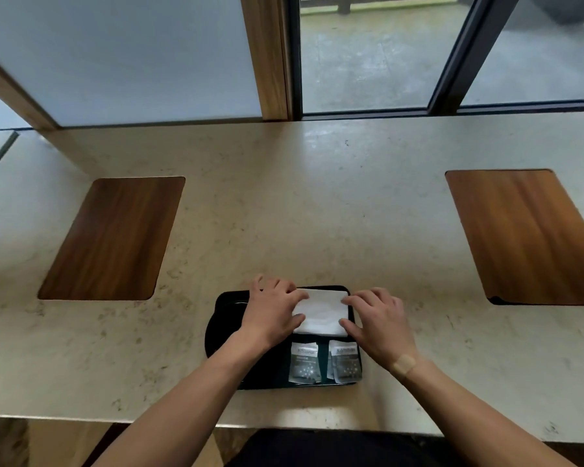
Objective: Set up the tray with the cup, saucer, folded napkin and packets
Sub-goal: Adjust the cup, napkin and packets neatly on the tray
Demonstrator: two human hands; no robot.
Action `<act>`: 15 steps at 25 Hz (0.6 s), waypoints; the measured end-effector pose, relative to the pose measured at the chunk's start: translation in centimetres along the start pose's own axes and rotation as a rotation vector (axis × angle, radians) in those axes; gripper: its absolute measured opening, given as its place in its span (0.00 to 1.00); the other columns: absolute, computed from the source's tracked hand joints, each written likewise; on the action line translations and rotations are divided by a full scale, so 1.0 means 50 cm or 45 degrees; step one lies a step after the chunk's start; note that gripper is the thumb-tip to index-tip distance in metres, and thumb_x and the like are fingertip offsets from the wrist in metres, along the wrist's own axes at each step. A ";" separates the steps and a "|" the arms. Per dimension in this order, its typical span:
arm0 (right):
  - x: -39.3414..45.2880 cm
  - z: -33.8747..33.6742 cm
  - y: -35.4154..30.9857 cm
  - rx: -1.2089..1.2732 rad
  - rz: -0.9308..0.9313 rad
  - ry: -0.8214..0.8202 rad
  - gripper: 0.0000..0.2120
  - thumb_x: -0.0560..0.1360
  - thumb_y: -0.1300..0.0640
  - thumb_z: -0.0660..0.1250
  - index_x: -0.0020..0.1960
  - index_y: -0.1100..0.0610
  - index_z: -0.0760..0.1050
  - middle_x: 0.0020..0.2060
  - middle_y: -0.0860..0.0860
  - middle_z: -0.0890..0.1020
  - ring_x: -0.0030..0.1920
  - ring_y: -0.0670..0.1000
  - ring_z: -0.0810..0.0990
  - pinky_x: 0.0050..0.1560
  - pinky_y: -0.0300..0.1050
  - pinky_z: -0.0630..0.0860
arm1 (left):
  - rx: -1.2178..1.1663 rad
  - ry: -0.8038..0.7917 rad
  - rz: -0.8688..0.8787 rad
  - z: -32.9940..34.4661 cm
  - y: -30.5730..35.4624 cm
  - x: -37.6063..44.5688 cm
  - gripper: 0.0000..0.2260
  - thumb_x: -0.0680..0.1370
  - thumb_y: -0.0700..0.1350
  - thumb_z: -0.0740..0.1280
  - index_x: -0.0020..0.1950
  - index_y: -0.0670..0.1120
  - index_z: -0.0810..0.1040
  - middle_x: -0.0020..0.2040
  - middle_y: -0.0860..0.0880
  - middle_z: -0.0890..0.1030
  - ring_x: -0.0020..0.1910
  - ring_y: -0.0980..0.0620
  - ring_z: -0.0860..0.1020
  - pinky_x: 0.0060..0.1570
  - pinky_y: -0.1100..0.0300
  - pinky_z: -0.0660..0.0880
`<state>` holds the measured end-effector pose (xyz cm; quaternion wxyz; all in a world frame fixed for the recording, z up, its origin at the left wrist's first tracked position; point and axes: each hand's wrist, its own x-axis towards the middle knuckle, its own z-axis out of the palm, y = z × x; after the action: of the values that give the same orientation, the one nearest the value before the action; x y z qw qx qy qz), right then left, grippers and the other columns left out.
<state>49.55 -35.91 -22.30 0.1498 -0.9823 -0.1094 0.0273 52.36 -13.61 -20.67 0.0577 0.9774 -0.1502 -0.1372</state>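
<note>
The black tray [223,318] sits near the worktop's [317,197] near edge, bare worktop around it. The left hand [273,315] and right hand [381,325] press flat fingers on the white napkin [321,313], its long side running near to far. 2 packets [324,362] lie just nearer.

A hotel or café-style lounge: a long pale stone counter [317,197] with two inset wooden panels [112,237] runs beneath floor-level windows [368,52] facing a paved terrace [536,55].
</note>
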 end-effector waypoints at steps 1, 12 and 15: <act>0.001 0.006 -0.004 -0.029 -0.007 -0.015 0.17 0.68 0.45 0.74 0.55 0.48 0.80 0.50 0.46 0.82 0.56 0.56 0.76 0.48 0.52 0.73 | 0.038 -0.019 0.020 0.003 0.003 0.005 0.18 0.77 0.57 0.64 0.67 0.58 0.72 0.64 0.52 0.74 0.67 0.50 0.68 0.71 0.41 0.49; 0.000 0.053 -0.019 -0.140 -0.019 -0.064 0.18 0.68 0.46 0.74 0.56 0.49 0.78 0.56 0.51 0.81 0.58 0.60 0.76 0.51 0.55 0.74 | 0.223 -0.085 0.127 0.029 0.011 0.023 0.16 0.76 0.52 0.66 0.63 0.52 0.74 0.62 0.48 0.74 0.65 0.44 0.68 0.69 0.37 0.46; -0.003 0.058 -0.015 -0.154 -0.013 -0.069 0.17 0.68 0.45 0.74 0.54 0.49 0.79 0.56 0.51 0.81 0.58 0.60 0.76 0.53 0.56 0.73 | 0.214 -0.110 0.102 0.029 0.013 0.025 0.16 0.76 0.53 0.65 0.63 0.52 0.74 0.62 0.47 0.74 0.65 0.43 0.69 0.70 0.36 0.47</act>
<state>48.99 -34.40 -24.82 0.0872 -0.9878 -0.1200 0.0464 52.91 -14.73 -22.26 -0.0257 0.9651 -0.2027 -0.1638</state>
